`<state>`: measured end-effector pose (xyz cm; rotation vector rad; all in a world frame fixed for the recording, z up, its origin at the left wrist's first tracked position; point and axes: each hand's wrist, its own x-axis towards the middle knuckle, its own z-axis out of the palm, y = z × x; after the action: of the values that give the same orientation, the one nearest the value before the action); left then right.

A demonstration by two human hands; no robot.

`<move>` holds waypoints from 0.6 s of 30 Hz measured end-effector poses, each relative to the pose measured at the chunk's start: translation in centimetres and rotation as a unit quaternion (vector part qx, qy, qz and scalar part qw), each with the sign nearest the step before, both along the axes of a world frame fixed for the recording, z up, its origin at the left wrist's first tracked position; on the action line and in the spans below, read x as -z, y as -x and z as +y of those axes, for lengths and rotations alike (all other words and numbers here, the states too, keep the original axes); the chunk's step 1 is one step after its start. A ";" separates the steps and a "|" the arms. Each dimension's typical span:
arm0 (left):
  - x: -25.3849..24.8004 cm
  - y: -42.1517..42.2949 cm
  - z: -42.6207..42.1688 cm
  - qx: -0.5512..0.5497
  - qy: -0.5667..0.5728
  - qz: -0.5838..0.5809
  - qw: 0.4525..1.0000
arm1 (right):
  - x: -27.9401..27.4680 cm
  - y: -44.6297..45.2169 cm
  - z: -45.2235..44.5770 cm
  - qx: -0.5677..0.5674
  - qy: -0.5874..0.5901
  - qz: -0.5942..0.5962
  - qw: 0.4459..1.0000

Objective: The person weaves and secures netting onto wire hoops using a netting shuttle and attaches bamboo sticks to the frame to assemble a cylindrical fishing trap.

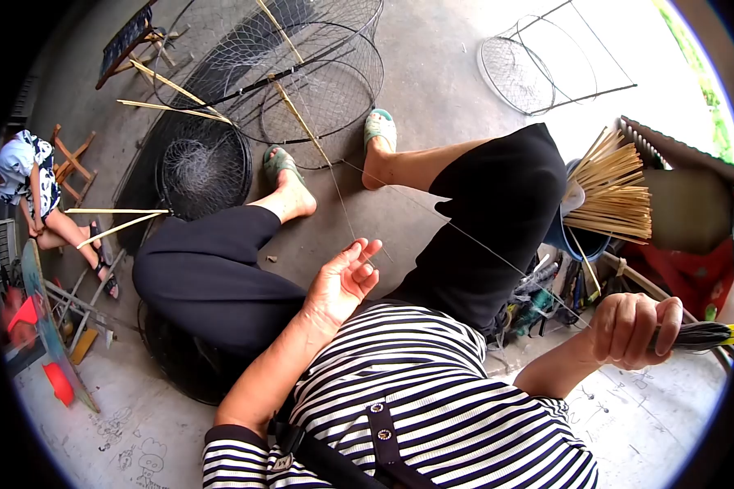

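In the middle of the frame, the left hand [344, 281] is palm up with its fingers half curled; a thin line comes down to the fingertips, but I cannot tell if they pinch it. At the right edge, the right hand [634, 330] is closed firmly around a dark bundle [695, 336] with a yellow end. From this hand another thin line [497, 254] runs across the right knee [497, 191] towards the lower end of a pale stick [302, 122], at the net [334, 90] in the upper middle.

In my judgement, a too strong pull by the right hand could snap the line or tilt the net. If the line becomes slack, it could catch on the knee, or on the pale sticks [616, 196] standing in the blue bucket [556, 234] at the right.
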<state>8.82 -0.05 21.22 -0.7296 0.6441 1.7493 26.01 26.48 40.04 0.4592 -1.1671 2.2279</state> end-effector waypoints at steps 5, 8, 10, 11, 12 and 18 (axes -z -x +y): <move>-0.5 0.1 0.0 0.002 0.000 0.002 1.000 | 0.2 -0.1 -0.2 -0.010 -0.003 0.011 1.000; 0.0 0.2 0.3 0.007 -0.025 0.012 1.000 | 0.0 -0.3 -0.3 -0.040 -0.012 0.022 0.999; 1.1 0.8 2.1 0.004 -0.030 0.036 0.999 | -0.8 -1.2 0.5 -0.128 -0.044 0.026 0.991; 1.9 1.5 3.4 0.002 -0.035 0.050 0.998 | -1.5 -2.2 0.4 -0.149 -0.045 0.034 0.987; 3.0 2.3 4.7 -0.012 -0.048 0.065 0.997 | -2.5 -3.4 0.2 -0.166 -0.044 0.044 0.984; 5.1 6.1 7.9 -0.165 -0.159 0.048 0.972 | -4.0 -13.7 0.9 0.223 -0.098 -0.108 0.964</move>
<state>2.68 7.81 16.11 -0.5510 0.3029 2.1426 39.71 27.36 44.01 0.0151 -1.4482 1.8113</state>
